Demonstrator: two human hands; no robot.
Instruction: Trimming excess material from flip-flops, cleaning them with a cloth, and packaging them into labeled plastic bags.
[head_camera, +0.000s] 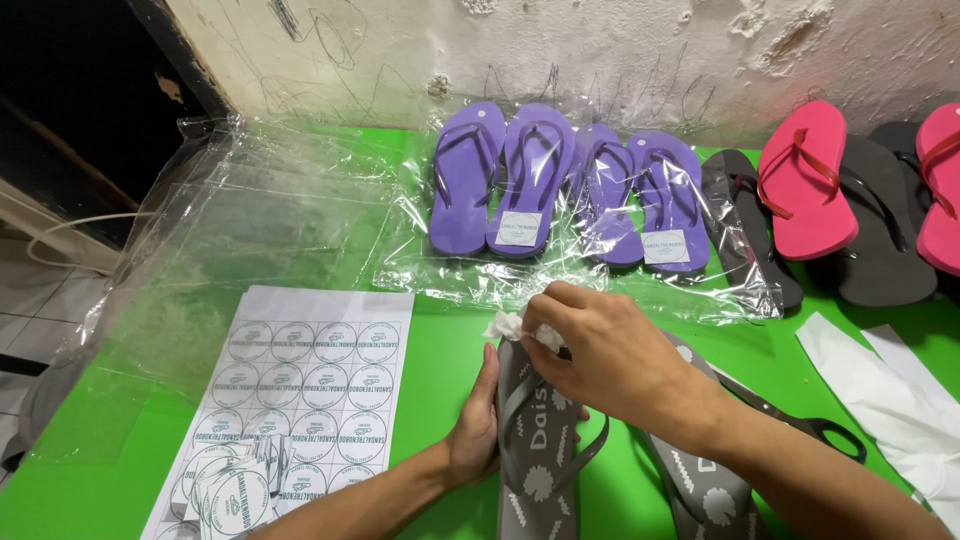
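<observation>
Right hand (600, 355), centre of the frame: fingers pinched narrow on a crumpled white cloth (508, 326), pressed to the toe of a grey flip-flop (535, 440). Left hand (478, 425), lower centre: fingers curled along that flip-flop's left edge, steadying it on the green desk (450, 350). Second grey flip-flop (700, 470) just right. Sticker sheet (300, 380) lower left; bagged purple flip-flops (570, 185) upper centre; scuffed white wall (600, 50) behind.

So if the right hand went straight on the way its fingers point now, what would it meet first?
Probably the crumpled white tissue that the right hand pinches at the grey flip-flop; beyond it, likely the clear plastic bags, though depth is unclear.
</observation>
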